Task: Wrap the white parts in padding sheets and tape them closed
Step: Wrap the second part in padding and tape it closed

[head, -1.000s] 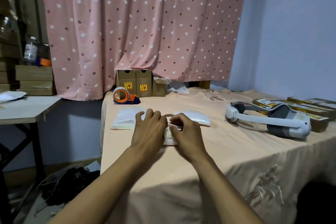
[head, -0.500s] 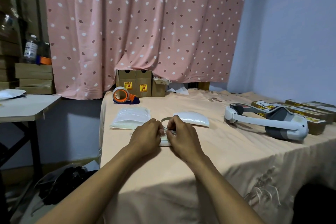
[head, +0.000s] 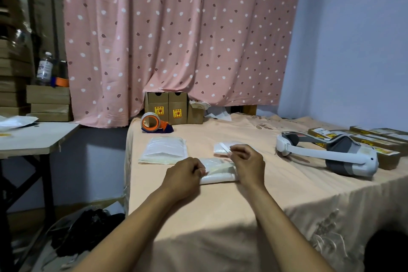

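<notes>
White padded bundle (head: 217, 175) between hands: left hand (head: 185, 174) grips left end, right hand (head: 249, 164) pinches right end.

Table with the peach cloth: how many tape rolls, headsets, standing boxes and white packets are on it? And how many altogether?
Tape roll: 1
Headset: 1
Standing boxes: 3
White packets: 3
Total: 8
</notes>
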